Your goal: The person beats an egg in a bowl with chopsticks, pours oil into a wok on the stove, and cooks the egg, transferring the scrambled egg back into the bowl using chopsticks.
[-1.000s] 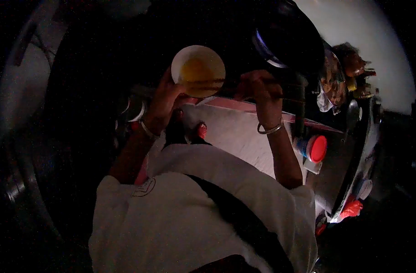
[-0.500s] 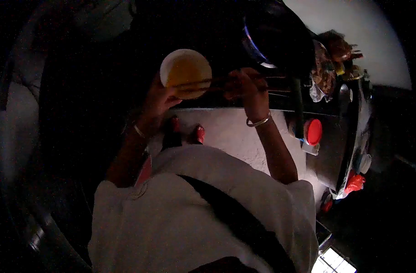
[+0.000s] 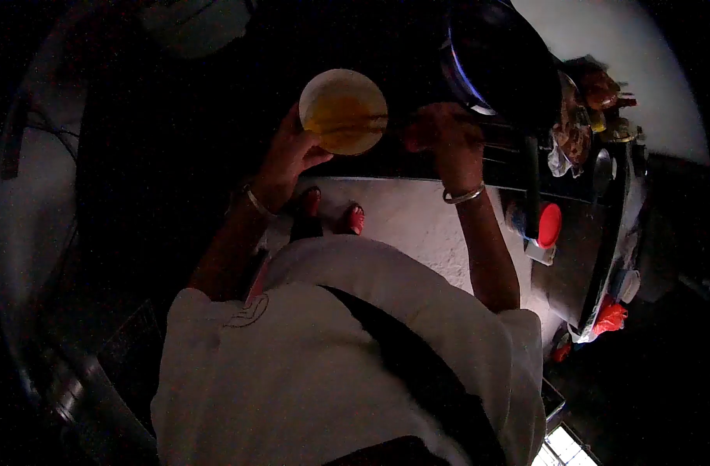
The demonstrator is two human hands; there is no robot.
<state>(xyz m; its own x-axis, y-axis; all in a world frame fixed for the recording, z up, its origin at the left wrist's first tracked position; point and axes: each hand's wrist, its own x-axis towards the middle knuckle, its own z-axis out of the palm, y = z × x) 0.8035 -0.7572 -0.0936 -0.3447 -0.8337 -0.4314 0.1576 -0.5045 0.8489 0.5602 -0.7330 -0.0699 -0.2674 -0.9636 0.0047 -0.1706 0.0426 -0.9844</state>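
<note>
My left hand [image 3: 293,159] grips a white bowl [image 3: 311,101] by its left side, with the thumb near the rim. Yellow-orange liquid, looking like beaten egg, lies in the bowl. To the right, my right hand [image 3: 450,144] is closed around a pair of chopsticks [image 3: 355,123], whose blurred tips dip into the liquid. Their back ends stick out dimly to the right of the hand. A dark pan [image 3: 502,70] with a long handle [image 3: 532,182] sits just beyond my right hand.
At right, a counter holds plastic-bagged items [image 3: 601,89], a spoon [image 3: 602,167] and a red bag [image 3: 611,314]. A red-lidded container [image 3: 550,225] stands near the pan handle. A pale round object [image 3: 200,27] is at upper left. Much of the scene is very dark.
The whole view has shifted, so the bowl, hands and pan appear farther right. The chopsticks have moved within the bowl and are more blurred. Both hands keep their hold.
</note>
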